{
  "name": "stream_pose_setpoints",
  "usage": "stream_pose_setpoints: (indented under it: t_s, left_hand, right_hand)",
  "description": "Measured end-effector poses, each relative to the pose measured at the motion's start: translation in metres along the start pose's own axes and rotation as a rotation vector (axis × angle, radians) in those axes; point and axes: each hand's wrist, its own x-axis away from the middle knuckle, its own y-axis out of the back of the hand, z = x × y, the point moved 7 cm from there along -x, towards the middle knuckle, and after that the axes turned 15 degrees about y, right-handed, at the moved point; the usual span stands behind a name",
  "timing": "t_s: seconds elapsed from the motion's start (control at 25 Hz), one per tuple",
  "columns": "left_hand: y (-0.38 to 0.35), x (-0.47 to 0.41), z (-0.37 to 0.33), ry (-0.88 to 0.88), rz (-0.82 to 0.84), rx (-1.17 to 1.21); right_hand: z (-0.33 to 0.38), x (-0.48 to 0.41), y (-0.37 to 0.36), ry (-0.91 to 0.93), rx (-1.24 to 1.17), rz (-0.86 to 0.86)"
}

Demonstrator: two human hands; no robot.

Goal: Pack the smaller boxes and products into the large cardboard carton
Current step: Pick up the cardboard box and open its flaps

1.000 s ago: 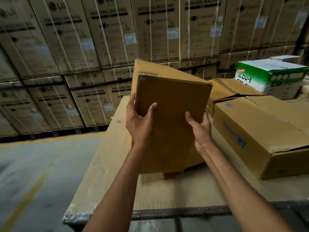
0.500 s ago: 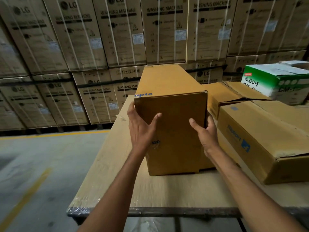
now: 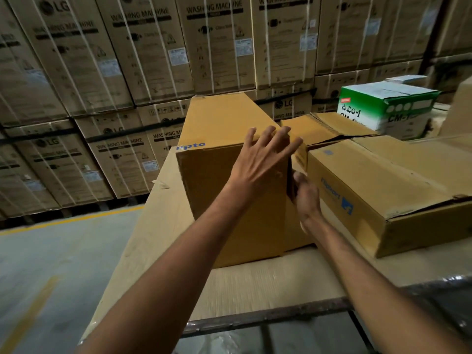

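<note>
On the cardboard-covered table (image 3: 255,284) in front of us stands the tall brown carton (image 3: 217,187), upright, with blue lettering at its top near edge. It sits near the table's left side and close to its front edge. We take it for the large carton to be filled.

Our left hand (image 3: 258,162) lies flat against the upper right corner of its near face, fingers straight and spread, the tips reaching over the edge. Our right hand (image 3: 307,198) is at the carton's right edge. Its fingers slip into a dark gap there while the thumb stays outside, so it seems to pinch the rim of the near panel.

We judge that the step in hand is opening the carton, with nothing packed yet. The next move calls for pulling that panel free while the left hand steadies the carton, since a tall box could tip towards us.

Just beside it on the right lies a long Flipkart box (image 3: 383,190), so close that our right hand has little room. Behind that lies a brown box with loose flaps (image 3: 329,129), then a green-and-white box marked CM-1 (image 3: 383,108). LG washing machine cartons (image 3: 214,42) are stacked in a wall behind the table.
</note>
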Motion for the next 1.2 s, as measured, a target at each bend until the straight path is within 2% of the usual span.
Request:
stream_pose_setpoints:
  t_s: [0.12, 0.2, 0.28, 0.36, 0.4, 0.52, 0.6, 0.68, 0.76, 0.8, 0.84, 0.88, 0.96, 1.04, 1.2]
  left_hand:
    - [-0.010, -0.012, -0.028, -0.114, 0.078, -0.201]
    - [-0.015, -0.016, -0.033, -0.087, 0.126, -0.256]
    - [-0.015, -0.017, -0.029, -0.045, 0.130, -0.258]
    - [-0.014, -0.014, -0.025, -0.026, 0.098, -0.237]
    - [-0.015, -0.012, -0.023, -0.017, 0.078, -0.221]
    - [-0.017, -0.005, -0.024, -0.002, 0.000, -0.146]
    - [-0.018, -0.002, -0.028, -0.013, -0.019, -0.119]
    - [-0.021, -0.002, -0.031, -0.018, -0.013, -0.119]
    - [-0.022, -0.004, -0.029, -0.007, -0.004, -0.116]
    - [-0.021, -0.004, -0.026, 0.008, -0.005, -0.108]
    - [-0.020, -0.005, -0.020, 0.024, -0.010, -0.097]
    - [-0.018, -0.004, -0.014, 0.038, -0.020, -0.086]
    - [-0.017, -0.001, -0.001, 0.059, -0.041, -0.083]
    - [-0.016, 0.003, 0.008, 0.077, -0.050, -0.090]
    - [-0.010, 0.010, 0.030, 0.150, -0.049, -0.078]
  right_hand:
    - [-0.003, -0.001, 0.005, -0.036, 0.014, 0.003]
    - [-0.018, -0.003, 0.020, -0.107, 0.056, -0.109]
    - [-0.053, 0.010, 0.043, -0.348, 0.106, -0.292]
    - [-0.083, 0.038, 0.057, -0.582, 0.110, -0.366]
    - [-0.098, 0.049, 0.059, -0.650, 0.107, -0.339]
    - [-0.128, 0.073, 0.054, -0.750, 0.036, -0.110]
    - [-0.147, 0.074, 0.050, -0.770, -0.010, -0.114]
    - [-0.161, 0.065, 0.055, -0.771, -0.018, -0.280]
    - [-0.182, 0.065, 0.058, -0.847, -0.279, -0.608]
    - [-0.187, 0.063, 0.062, -0.832, -0.302, -0.658]
    - [-0.181, 0.063, 0.065, -0.791, -0.164, -0.543]
    - [-0.177, 0.068, 0.066, -0.861, -0.013, -0.442]
    - [-0.179, 0.060, 0.061, -0.837, 0.071, -0.447]
    - [-0.161, 0.045, 0.049, -0.651, 0.181, -0.412]
    - [-0.128, 0.041, 0.016, -0.296, 0.547, -0.101]
